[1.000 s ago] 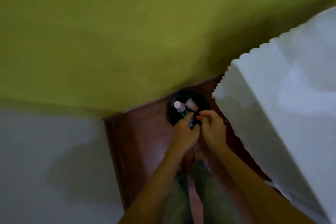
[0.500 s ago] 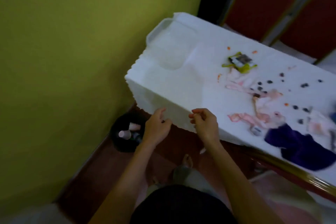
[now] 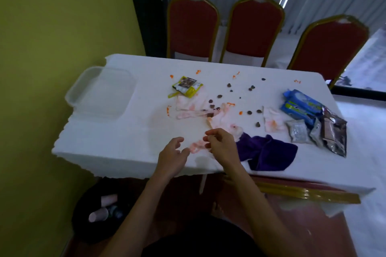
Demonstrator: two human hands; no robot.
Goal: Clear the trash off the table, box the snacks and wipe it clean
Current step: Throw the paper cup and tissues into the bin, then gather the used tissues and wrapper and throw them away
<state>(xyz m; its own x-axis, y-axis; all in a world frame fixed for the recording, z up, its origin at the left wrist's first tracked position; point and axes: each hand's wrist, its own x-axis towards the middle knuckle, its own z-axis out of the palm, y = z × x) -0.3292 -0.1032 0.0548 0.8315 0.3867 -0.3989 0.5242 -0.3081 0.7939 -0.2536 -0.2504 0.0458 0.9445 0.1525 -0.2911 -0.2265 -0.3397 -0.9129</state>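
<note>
The white-clothed table (image 3: 117, 140) carries stained pink tissues (image 3: 194, 110), a torn yellow wrapper (image 3: 187, 86), scattered dark crumbs (image 3: 249, 112) and orange bits. A purple cloth (image 3: 265, 152) lies at the front edge. Blue and silver snack packs (image 3: 309, 119) lie at the right. A clear plastic box (image 3: 100, 94) stands at the left end. My left hand (image 3: 171, 156) and my right hand (image 3: 221, 146) hover over the front edge beside a small stained tissue (image 3: 197, 145), fingers loosely curled, holding nothing.
A black bin (image 3: 83, 227) with pink paper cups (image 3: 98, 215) stands on the floor at the lower left, below the table corner. Three red chairs (image 3: 253, 27) line the far side. A yellow-green wall is on the left.
My view swung up from the bin to the table top. Both hands rose from the bin to the table's front edge, near the stained tissue.
</note>
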